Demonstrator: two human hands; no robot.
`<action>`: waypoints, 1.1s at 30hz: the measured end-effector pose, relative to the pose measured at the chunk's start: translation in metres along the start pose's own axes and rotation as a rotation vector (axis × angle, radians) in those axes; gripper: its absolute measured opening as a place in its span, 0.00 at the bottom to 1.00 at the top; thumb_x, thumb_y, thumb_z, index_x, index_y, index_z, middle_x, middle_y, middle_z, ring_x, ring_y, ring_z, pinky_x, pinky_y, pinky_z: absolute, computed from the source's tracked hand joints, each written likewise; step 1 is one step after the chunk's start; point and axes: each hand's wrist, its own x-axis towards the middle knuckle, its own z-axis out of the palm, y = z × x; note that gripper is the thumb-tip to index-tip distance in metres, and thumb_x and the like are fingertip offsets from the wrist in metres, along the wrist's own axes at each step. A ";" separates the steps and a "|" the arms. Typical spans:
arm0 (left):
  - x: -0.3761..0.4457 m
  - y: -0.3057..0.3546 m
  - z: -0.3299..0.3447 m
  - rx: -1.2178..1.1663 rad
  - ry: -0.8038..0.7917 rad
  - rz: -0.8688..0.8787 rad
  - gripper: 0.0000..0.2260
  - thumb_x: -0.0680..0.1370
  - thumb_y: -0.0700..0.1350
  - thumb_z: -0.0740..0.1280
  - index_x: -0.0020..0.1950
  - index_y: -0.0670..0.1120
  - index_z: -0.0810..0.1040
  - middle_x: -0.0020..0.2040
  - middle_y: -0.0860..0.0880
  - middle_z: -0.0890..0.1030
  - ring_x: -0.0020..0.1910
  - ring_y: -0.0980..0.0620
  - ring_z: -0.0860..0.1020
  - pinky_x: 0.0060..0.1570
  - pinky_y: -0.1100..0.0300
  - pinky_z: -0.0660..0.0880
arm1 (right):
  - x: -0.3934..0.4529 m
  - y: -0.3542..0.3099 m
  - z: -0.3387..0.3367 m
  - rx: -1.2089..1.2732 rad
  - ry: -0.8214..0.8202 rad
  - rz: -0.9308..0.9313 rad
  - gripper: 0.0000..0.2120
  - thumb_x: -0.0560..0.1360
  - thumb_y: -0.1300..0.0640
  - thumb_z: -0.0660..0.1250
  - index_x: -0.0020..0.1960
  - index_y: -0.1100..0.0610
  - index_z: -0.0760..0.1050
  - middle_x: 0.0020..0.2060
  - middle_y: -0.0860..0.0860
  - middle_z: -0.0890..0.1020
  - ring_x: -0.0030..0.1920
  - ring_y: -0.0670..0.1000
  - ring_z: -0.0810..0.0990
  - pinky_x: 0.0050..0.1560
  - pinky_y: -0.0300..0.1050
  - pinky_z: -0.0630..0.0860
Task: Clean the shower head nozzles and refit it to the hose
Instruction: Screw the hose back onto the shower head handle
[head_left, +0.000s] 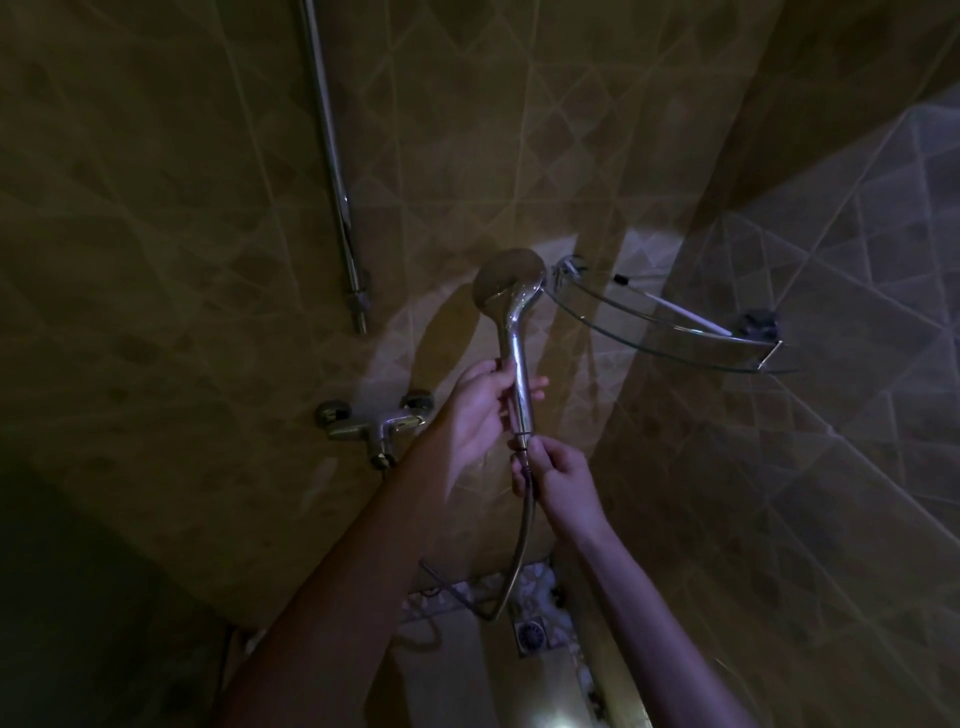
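A chrome shower head (511, 291) stands upright in the middle of the view, its round face turned toward the tiled wall. My left hand (480, 410) grips its handle from the left. Just under the handle's lower end, my right hand (553, 475) pinches the hose nut. The metal hose (519, 556) hangs from there down to the floor and loops back left. Whether the nut is threaded onto the handle is hidden by my fingers.
A chrome mixer tap (376, 423) is on the wall at lower left, with a vertical riser rail (332, 171) above it. A glass corner shelf (670, 332) holding a toothbrush juts out at right. A floor drain (531, 634) lies below. The room is dim.
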 end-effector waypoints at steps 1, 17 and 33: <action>0.001 0.002 0.004 0.023 0.043 0.001 0.14 0.78 0.46 0.64 0.61 0.40 0.72 0.49 0.41 0.81 0.49 0.44 0.79 0.51 0.51 0.75 | 0.000 0.001 0.001 -0.033 0.017 -0.006 0.12 0.83 0.59 0.56 0.50 0.63 0.77 0.31 0.51 0.77 0.31 0.45 0.74 0.33 0.37 0.72; 0.011 0.009 0.003 -0.078 -0.033 -0.076 0.08 0.74 0.47 0.70 0.39 0.48 0.73 0.25 0.51 0.70 0.25 0.53 0.70 0.30 0.60 0.70 | 0.011 0.013 0.003 0.171 -0.116 0.012 0.12 0.82 0.60 0.56 0.45 0.64 0.74 0.31 0.54 0.75 0.27 0.47 0.70 0.33 0.39 0.68; 0.006 0.025 0.002 -0.118 -0.216 -0.153 0.03 0.74 0.43 0.64 0.41 0.49 0.74 0.21 0.53 0.66 0.21 0.56 0.65 0.26 0.64 0.65 | 0.011 0.012 0.003 0.353 -0.230 0.092 0.12 0.79 0.59 0.58 0.51 0.69 0.73 0.33 0.56 0.74 0.28 0.48 0.68 0.34 0.41 0.68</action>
